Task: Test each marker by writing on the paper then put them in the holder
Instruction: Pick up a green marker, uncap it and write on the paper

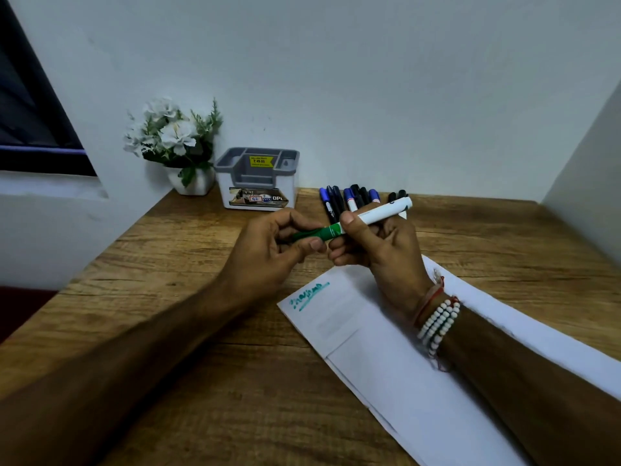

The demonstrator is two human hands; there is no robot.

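Head view: right hand grips the white marker mid-barrel; left hand pinches the green cap at its left end.

White barrel on the marker, and a green cap at its end. There's a teal-green scribble on the white paper. Brown woodgrain across the desk. Grey top, white body on the holder, yellow price sticker up front. Blue and black caps among the spare markers. White-beaded bracelet, red thread alongside.
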